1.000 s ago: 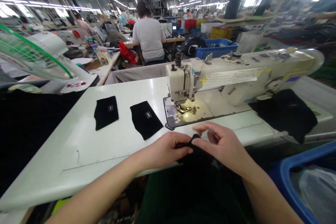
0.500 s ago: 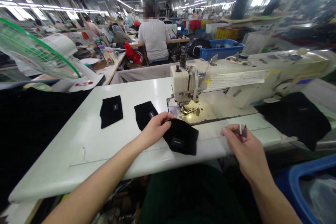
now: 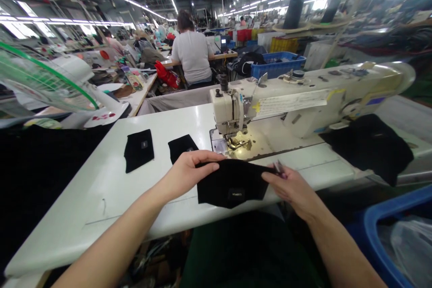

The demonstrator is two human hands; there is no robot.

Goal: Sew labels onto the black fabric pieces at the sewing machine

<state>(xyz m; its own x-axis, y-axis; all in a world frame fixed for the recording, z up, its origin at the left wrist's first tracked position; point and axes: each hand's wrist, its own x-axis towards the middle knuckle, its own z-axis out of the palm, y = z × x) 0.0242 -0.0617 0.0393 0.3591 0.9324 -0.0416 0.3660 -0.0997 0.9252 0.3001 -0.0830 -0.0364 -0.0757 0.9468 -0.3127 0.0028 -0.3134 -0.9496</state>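
A black fabric piece [image 3: 232, 180] with a small label hangs between my hands at the table's front edge. My left hand [image 3: 189, 171] pinches its upper left edge between thumb and fingers. At the upper right corner, my right hand [image 3: 286, 185] has its thumb and finger closed on the fabric. What look like small metal thread snips [image 3: 279, 167] are also tucked in that hand, partly hidden by the fingers. Just behind the fabric is the presser foot [image 3: 238, 143] of the sewing machine [image 3: 232, 110], lit by a lamp.
Two more labelled black pieces, one at far left [image 3: 139, 150] and one partly behind my left hand [image 3: 180, 145], lie on the white table [image 3: 135, 198]. Black fabric [image 3: 371, 146] rests at right. A blue bin [image 3: 374, 225], a fan [image 3: 50, 81] and a seated person [image 3: 192, 54] are around.
My right hand has moved left and taken hold of the fabric's right corner. The piece is now spread wider between both hands. The view has shifted slightly.
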